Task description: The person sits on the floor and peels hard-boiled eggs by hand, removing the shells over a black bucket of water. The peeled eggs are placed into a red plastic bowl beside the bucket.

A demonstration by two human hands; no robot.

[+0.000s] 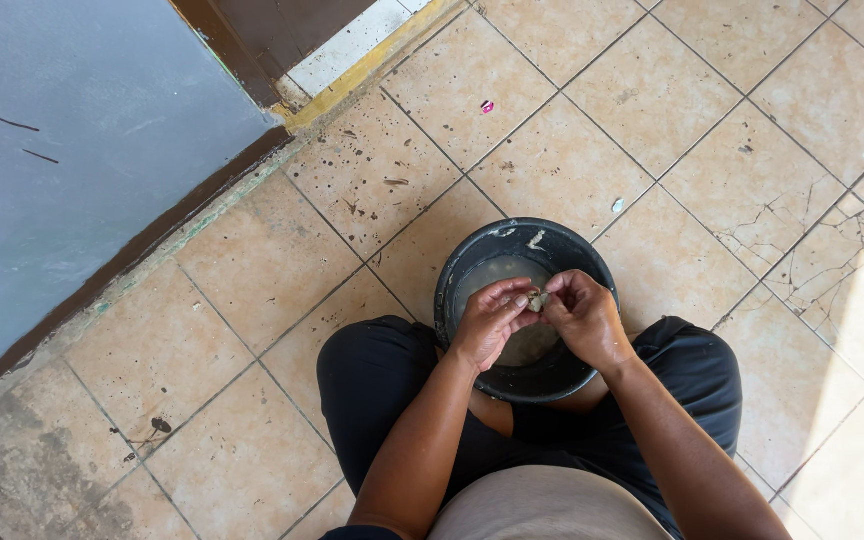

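The round black plastic basin (462,290) looked matt and scuffed, with pale dried smears on its inner wall, and the murky grey water in it (497,275) lay dull and cloudy. The small greyish lump (538,299) pinched between the left hand (489,322) and the right hand (584,315) appeared rough and damp; its material could not be told. The beige ceramic floor tiles (652,90) were smooth with a faint sheen, speckled with dark stains, and cracked towards the right. The grey-blue painted wall (72,150) looked matt and scratched. The black trousers (372,380) were soft, matt cloth.
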